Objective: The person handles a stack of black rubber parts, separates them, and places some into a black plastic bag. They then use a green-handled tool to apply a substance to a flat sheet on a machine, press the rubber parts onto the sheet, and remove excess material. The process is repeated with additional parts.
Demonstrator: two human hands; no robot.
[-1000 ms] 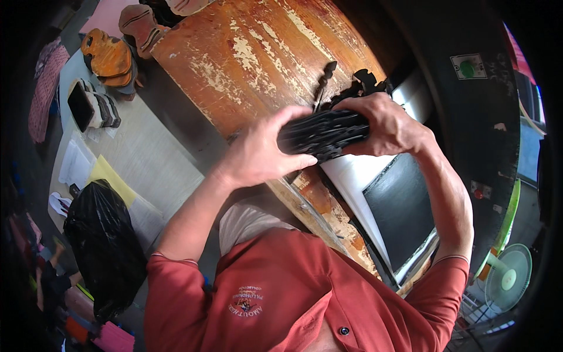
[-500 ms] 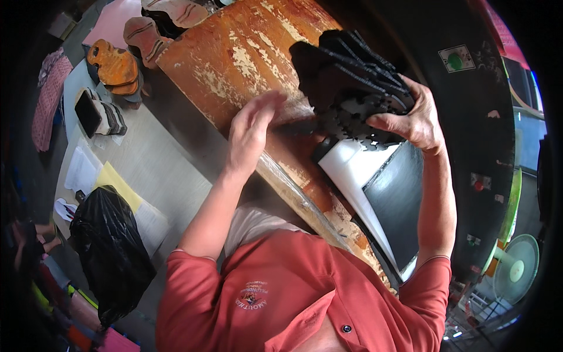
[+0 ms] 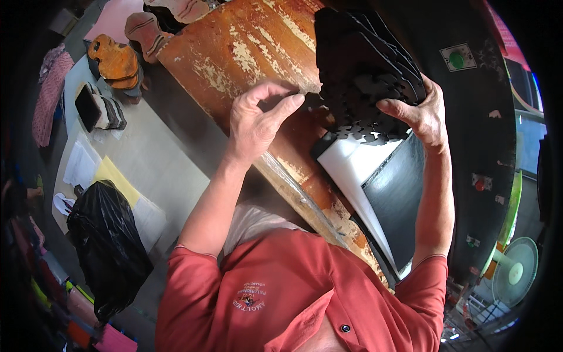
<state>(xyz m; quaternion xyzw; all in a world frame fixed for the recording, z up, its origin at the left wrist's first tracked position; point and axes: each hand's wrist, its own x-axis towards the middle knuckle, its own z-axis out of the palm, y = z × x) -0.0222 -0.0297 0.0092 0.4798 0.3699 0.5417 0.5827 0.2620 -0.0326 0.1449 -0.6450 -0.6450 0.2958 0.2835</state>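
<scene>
My right hand (image 3: 419, 114) grips the fanned stack of black sheets (image 3: 363, 76); my left hand (image 3: 258, 120) pinches one edge, peeling it off needs care

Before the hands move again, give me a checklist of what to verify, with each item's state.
1. Right hand grips the fanned stack of black jagged-edged sheets: ok.
2. Left hand pinches one sheet's edge at its fingertips: ok.
3. Stack is squared up: not ok, it is fanned.
4. Worn, paint-flaked wooden worktop bare beneath the left hand: ok.
5. White sheet lying flat under the stack: cannot tell.
</scene>
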